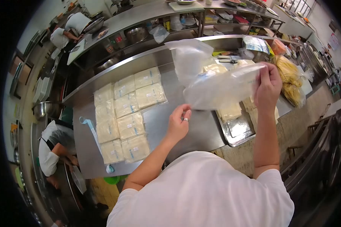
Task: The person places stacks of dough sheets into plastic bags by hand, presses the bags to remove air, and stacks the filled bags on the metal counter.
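Observation:
My right hand [268, 85] is closed on the upper right end of a clear plastic bag [223, 89], which hangs over the steel table [166, 132]. My left hand [179, 123], with a ring on one finger, has its fingers curled in at the bag's lower left corner. Behind them lies more clear plastic [189, 56]. To the left, flat packs of pale sheets [130, 125] lie in rows. Beneath the bag on the right, a metal tray [238, 130] holds more pale sheets [230, 112], partly hidden by the bag.
Yellow bagged food [290, 77] lies at the table's right end, near scissors [227, 59]. A blue and white strip [91, 130] runs along the packs' left side. One person [55, 147] works at the left; two others [77, 22] stand at the far left counter [77, 51].

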